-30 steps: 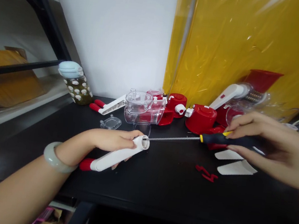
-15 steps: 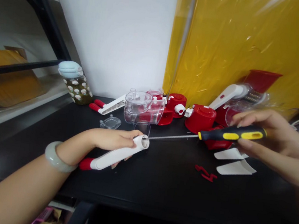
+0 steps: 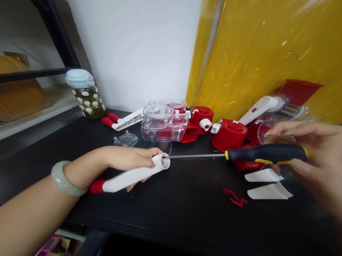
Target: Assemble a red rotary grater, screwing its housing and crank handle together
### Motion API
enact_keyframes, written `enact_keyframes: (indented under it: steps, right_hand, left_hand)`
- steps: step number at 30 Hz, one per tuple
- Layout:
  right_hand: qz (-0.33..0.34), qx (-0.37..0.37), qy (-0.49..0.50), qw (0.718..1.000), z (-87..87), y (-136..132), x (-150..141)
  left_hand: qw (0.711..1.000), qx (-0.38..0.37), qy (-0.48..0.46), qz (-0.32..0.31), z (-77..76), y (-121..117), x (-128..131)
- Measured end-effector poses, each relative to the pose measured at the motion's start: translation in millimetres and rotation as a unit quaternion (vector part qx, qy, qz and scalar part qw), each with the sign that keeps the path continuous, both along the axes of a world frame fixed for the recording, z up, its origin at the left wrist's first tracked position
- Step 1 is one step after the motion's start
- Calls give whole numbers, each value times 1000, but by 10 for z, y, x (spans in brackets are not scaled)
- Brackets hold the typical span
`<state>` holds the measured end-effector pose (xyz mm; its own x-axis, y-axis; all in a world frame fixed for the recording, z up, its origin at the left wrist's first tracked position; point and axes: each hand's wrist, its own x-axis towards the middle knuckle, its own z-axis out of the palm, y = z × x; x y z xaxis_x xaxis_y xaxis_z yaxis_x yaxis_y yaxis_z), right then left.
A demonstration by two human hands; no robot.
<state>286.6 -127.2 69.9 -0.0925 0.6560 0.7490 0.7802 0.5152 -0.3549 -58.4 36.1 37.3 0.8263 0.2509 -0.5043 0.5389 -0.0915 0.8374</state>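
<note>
My left hand (image 3: 130,159) is wrapped round a white crank handle (image 3: 128,178) with a red grip end and holds it on the black table. The round hollow end of this handle faces right. Inside that opening sits the tip of a screwdriver (image 3: 264,152), its dark blue and yellow grip lying almost level. My right hand (image 3: 326,154), blurred, has thumb and fingers around the rear of the screwdriver's grip. Two white curved covers (image 3: 268,191) and small red clips (image 3: 235,197) lie below the screwdriver on the table.
Behind my hands stand clear plastic housings (image 3: 165,123) and red bases (image 3: 229,135). Another white handle (image 3: 127,120) with red ends lies near a patterned bottle (image 3: 85,94) at the back left. An assembled grater (image 3: 284,105) stands at the back right.
The screwdriver's grip has turned about its axis, so its yellow patches now show lower. My right hand's fingers have shifted around it. My left hand and the crank handle are nearly still.
</note>
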Motion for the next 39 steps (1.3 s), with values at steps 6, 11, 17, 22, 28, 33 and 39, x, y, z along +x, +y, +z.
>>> enact_keyframes:
  steps: [6,11,17,22,28,33,39]
  right_hand:
    - [-17,28,-72,997,56,-43,-56]
    - [-112,66,-108,986,-33,-55,-140]
    - [47,-17,28,998,1,-56,-64]
    - [67,-4,-29,997,93,-47,-53]
    - [-74,67,-121,988,53,-96,-178]
    - [-76,7,-62,995,-25,-110,-126]
    - [13,-34,-57,998,13,-55,79]
  left_hand:
    - [1000,4,-2,-5,-11,8,1]
    - [1000,5,5,5,-10,6,1]
    - [1000,0,-11,-7,-9,13,2]
    - [1000,4,6,-1,-6,1,19]
    - [1000,10,21,13,23,-24,27]
    - [1000,7,18,18,27,-27,23]
    - [1000,10,11,9,12,-9,22]
